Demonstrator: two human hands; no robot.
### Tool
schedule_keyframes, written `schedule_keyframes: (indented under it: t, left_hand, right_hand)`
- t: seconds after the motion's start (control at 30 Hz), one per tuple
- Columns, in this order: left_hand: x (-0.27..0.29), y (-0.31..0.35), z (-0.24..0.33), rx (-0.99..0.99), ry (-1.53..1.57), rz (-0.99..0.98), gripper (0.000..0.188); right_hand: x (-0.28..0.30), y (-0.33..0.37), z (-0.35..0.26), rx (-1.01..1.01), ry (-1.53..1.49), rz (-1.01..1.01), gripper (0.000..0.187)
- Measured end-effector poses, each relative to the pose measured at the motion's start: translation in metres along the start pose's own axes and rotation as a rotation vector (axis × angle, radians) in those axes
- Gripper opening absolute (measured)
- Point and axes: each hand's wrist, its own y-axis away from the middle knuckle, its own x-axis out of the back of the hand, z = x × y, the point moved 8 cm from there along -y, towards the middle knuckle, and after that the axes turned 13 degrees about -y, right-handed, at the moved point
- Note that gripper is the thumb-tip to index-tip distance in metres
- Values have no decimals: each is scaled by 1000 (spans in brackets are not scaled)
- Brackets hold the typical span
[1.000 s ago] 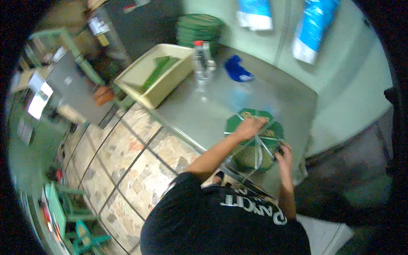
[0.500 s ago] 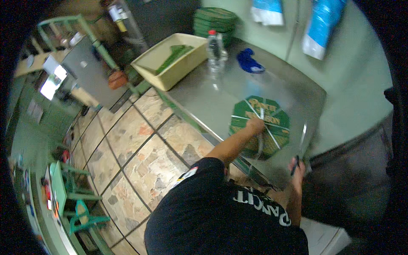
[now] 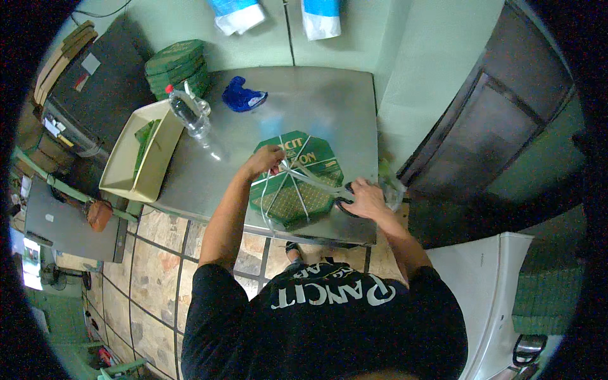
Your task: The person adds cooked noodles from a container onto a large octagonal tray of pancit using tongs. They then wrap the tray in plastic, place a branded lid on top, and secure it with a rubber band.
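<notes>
A green octagonal box (image 3: 294,215) lies flat near the front of the metal table, bound with white plastic string (image 3: 297,191) that crosses its lid. At the crossing, my left hand (image 3: 265,161) is closed, pinching the string, and a loose length hangs down over the box's near left side. My right hand (image 3: 366,198) grips black-handled scissors (image 3: 344,204) at the box's right edge. Their blades point left across the lid toward the string by my left hand. Whether the blades touch the string I cannot tell.
A cream plastic tub (image 3: 113,166) with green pieces inside stands at the table's left, beside a clear bottle (image 3: 189,114) with a red cap. Behind are stacked green boxes (image 3: 177,66) and a crumpled blue bag (image 3: 242,95). Clear plastic (image 3: 392,191) hangs by the right edge.
The scissors in my right hand have come from the table's right side to the box. My left hand still holds the string, now drawn up toward the left. The view has turned.
</notes>
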Motion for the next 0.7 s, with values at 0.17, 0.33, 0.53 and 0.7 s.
schedule_keyframes:
  t: [0.17,0.33,0.53,0.7]
  left_hand:
    - [-8,-2,29,-103,-87,11,31]
    - [-2,-4,35,-155,-149,92,31]
    - [7,28,34,-18,140,105,22]
    - [-101,69,19,3,169,-208,21]
  right_hand:
    - [-4,-38,-22,-7,-38,44,55]
    - [-10,-48,-22,33,-118,64,45]
    - [-27,-64,83,-328,-129,4,39]
    - [-11,-75,138,-469,75,-18,36]
